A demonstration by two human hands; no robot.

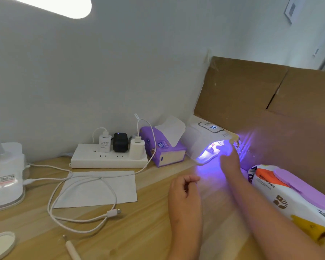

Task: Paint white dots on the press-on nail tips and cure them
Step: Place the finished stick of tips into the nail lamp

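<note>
A white curing lamp (201, 134) stands at the back right of the wooden desk, with purple light pouring from its opening. My right hand (230, 160) reaches to that opening, and its fingertips are lost in the glare. A small pinkish thing (213, 147) lies inside the lamp; I cannot make out nail tips. My left hand (184, 194) rests on the desk just in front, fingers curled in, with nothing visible in it. A slim cream dotting pen (72, 250) lies alone on the desk at the lower left.
A pack of wet wipes (289, 194) lies beside my right forearm, under a cardboard sheet (270, 102). A purple tissue box (163, 147), power strip (109, 158), white paper (99, 188) and loose cable (113, 212) fill the middle. At left stand a desk lamp base (6, 175) and a round lid (1, 244).
</note>
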